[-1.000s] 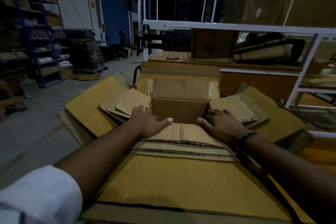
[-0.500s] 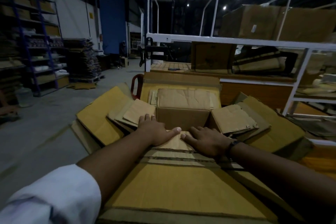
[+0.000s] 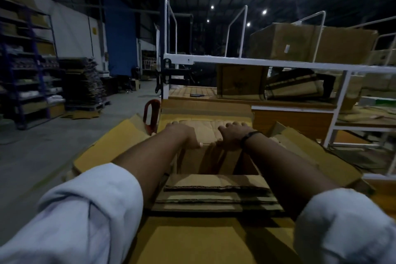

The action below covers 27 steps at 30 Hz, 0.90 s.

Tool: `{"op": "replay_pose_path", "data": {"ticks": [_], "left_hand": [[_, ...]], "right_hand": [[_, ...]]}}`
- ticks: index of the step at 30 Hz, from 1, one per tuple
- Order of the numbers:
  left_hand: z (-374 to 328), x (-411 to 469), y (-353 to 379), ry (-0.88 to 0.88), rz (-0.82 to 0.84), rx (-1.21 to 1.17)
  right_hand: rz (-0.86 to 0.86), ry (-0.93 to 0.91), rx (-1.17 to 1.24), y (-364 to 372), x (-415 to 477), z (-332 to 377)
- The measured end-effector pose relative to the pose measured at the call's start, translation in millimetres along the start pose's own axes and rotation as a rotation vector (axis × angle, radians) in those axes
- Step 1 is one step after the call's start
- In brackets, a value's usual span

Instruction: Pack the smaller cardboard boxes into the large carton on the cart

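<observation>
A smaller cardboard box (image 3: 205, 161) stands open inside the large carton on the cart. The carton's yellow-brown flaps spread out to the left (image 3: 111, 148), to the right (image 3: 310, 156) and toward me (image 3: 214, 240). My left hand (image 3: 184, 135) and my right hand (image 3: 233, 135) lie side by side on the small box's far top flap (image 3: 206, 129), fingers over its top and thumbs hooked at its near edge. The box's near flap (image 3: 214, 188) is folded back toward me, so its dark inside shows. My forearms hide the box's side flaps.
The cart's red handle (image 3: 151, 115) rises just left of the carton. A white metal rack (image 3: 257, 62) loaded with large cartons stands behind and to the right. Blue shelving (image 3: 25, 60) and a stack of flattened cardboard (image 3: 83, 83) line the left, across an open concrete floor.
Both hands left the near flap and reached forward onto the far top flap. The near flap now lies folded back, and the view has tilted up and moved closer.
</observation>
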State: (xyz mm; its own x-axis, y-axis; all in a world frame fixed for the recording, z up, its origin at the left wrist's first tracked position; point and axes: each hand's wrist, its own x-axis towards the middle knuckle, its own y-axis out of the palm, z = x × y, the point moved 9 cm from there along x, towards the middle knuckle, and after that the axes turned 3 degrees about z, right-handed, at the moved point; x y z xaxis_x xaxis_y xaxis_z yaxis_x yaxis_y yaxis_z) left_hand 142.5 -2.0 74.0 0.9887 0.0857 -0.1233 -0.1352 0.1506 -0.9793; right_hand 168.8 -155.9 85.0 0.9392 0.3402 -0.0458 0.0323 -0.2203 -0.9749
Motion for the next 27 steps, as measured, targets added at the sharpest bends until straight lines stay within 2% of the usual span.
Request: {"op": "replay_pose_path", "data": {"ticks": [6,11,20,23,25,27], "left_hand": [[-25.9,32.6,14.0,0.041,-0.01,-0.101],[-36.0,64.4,60.2,0.007,-0.029,-0.105],[-29.4,86.6,66.9,0.005,-0.097,-0.155],[-29.3,74.8,63.7,-0.008,-0.087,-0.271],[-29.0,58.6,50.8,0.002,-0.1,-0.33],[-24.6,37.2,34.9,0.01,-0.124,-0.27]], "right_hand": [[0.021,0.004,0.113,46.2,48.8,-5.0],[-0.026,-0.01,0.186,99.2,70.8,-6.3],[-0.057,-0.046,0.234,93.5,99.4,-12.7],[-0.078,-0.057,0.301,88.6,87.8,-13.0],[-0.147,-0.06,0.346,74.7,66.2,-21.0],[-0.253,-0.031,0.409,53.7,39.7,-37.3]]}}
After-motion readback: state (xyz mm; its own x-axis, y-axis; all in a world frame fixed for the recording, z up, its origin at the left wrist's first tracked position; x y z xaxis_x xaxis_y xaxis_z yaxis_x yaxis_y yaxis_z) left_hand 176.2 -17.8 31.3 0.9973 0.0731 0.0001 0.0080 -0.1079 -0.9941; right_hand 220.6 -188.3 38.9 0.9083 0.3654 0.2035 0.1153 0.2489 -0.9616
